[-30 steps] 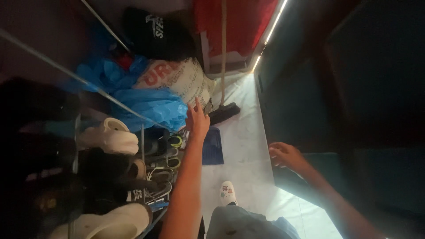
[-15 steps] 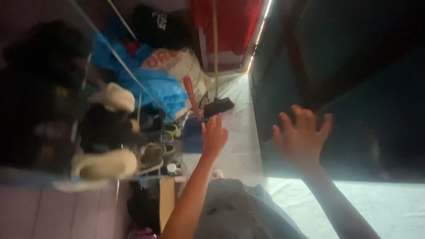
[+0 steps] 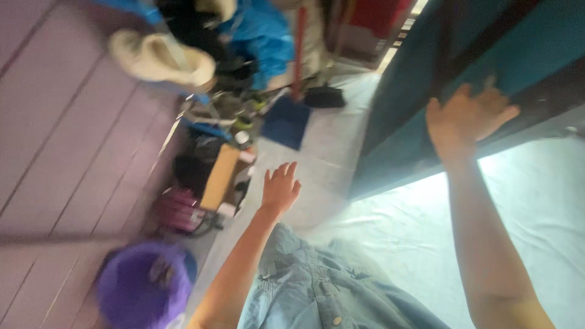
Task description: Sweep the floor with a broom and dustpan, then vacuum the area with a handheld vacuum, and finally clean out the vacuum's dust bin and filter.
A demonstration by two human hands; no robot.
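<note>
My left hand [image 3: 280,188] hangs in the air above the pale floor [image 3: 341,164], fingers spread and holding nothing. It is nearest to a brown box [image 3: 220,176] and a blue dustpan [image 3: 285,122] with a red handle. My right hand [image 3: 466,116] lies flat with its fingers apart against the teal door [image 3: 420,85], close to the door's lower edge. My denim clothing [image 3: 317,286] fills the lower middle of the view.
A shoe rack [image 3: 201,79] with several shoes stands against the purple plank wall [image 3: 73,140]. Blue plastic bags [image 3: 262,30] and a broom head [image 3: 324,96] lie behind it. A purple bucket [image 3: 141,286] sits lower left, a pink basket [image 3: 180,210] beside the box.
The view has swung down and left, bringing the purple wall and bucket in. My left hand has drawn back from the dustpan. My right hand has moved up onto the teal door.
</note>
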